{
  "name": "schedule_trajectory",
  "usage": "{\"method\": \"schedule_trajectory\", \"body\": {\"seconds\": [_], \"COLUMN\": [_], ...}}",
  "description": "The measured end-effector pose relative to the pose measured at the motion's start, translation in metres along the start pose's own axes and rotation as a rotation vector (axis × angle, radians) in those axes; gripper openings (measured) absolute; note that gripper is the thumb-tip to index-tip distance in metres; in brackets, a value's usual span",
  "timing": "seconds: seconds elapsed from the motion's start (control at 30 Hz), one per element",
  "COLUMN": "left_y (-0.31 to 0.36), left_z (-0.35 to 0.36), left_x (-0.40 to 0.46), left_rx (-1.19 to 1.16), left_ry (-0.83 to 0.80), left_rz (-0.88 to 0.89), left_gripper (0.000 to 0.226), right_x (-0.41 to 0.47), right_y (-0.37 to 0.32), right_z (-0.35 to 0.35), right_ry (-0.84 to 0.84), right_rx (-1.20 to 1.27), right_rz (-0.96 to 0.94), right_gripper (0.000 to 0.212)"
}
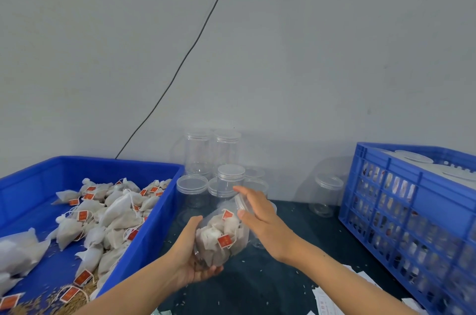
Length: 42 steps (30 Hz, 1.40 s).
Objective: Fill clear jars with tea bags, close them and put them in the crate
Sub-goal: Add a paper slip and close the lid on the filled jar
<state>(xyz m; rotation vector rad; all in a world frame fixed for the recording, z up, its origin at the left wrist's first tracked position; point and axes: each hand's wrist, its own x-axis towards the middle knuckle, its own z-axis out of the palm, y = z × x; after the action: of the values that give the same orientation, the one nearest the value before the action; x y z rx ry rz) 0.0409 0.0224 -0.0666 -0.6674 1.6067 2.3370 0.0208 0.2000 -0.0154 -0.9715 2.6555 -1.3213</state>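
Clear plastic jar, full of tea bags, lies tilted in my left hand, cupped beneath to steady it; my right hand holds the lid at its mouth. Beyond, empty jars; crate right.

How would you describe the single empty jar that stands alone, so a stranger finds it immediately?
Start at the blue lattice crate on the right. Just left of its near corner, by the wall, stands one empty clear jar with its lid on. Unlike the cluster of empty jars beside the blue bin, it stands alone.
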Motion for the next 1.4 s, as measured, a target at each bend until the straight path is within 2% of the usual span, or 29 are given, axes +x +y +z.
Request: {"method": "schedule_trajectory", "body": {"seconds": [0.13,0.23,0.33,0.43,0.53,0.8,0.9,1.03,1.1,1.17,1.23,1.33,1.4], "left_y": [0.0,0.001,0.002,0.002,0.003,0.004,0.007,0.014,0.014,0.013,0.013,0.013,0.012], "left_z": [-0.001,-0.002,-0.003,-0.002,0.005,0.013,0.015,0.027,0.04,0.06,0.086,0.125,0.149], "left_x": [0.004,0.005,0.003,0.0,-0.005,-0.012,-0.018,-0.028,-0.034,-0.039,-0.045,-0.051,-0.05], "left_rx": [0.0,0.032,0.052,0.053,0.005,-0.108,-0.124,-0.202,-0.238,-0.257,-0.271,-0.28,-0.166], "left_ry": [0.01,0.015,-0.015,-0.036,-0.03,-0.082,-0.13,-0.256,-0.311,-0.375,-0.443,-0.543,-0.557], "left_rz": [0.009,0.019,-0.005,-0.011,0.04,0.179,0.161,0.135,0.127,0.114,0.099,0.095,0.104], "left_gripper": [0.056,0.057,0.057,0.059,0.056,0.054,0.054,0.049,0.05,0.054,0.059,0.067,0.072], "right_x": [0.001,0.0,-0.001,-0.002,-0.003,0.004,0.002,-0.009,-0.018,-0.026,-0.032,-0.039,-0.048], "right_y": [0.0,-0.003,-0.006,-0.006,-0.008,-0.022,-0.022,-0.028,-0.03,-0.029,-0.024,-0.019,-0.017], "right_z": [0.001,0.001,0.001,0.005,0.004,-0.005,-0.011,-0.028,-0.039,-0.047,-0.055,-0.076,-0.096], "right_ry": [0.024,0.064,0.08,0.135,0.176,0.22,0.233,0.251,0.219,0.197,0.246,0.365,0.422], "right_rx": [-0.121,-0.094,-0.088,-0.258,-0.256,-0.333,-0.168,0.414,0.644,0.751,0.772,0.743,0.708], "right_rz": [0.015,0.045,0.105,0.078,0.071,0.056,0.064,0.164,0.215,0.235,0.267,0.304,0.308], "right_gripper": [0.049,0.051,0.067,0.056,0.049,0.051,0.057,0.107,0.115,0.104,0.089,0.082,0.079]}}
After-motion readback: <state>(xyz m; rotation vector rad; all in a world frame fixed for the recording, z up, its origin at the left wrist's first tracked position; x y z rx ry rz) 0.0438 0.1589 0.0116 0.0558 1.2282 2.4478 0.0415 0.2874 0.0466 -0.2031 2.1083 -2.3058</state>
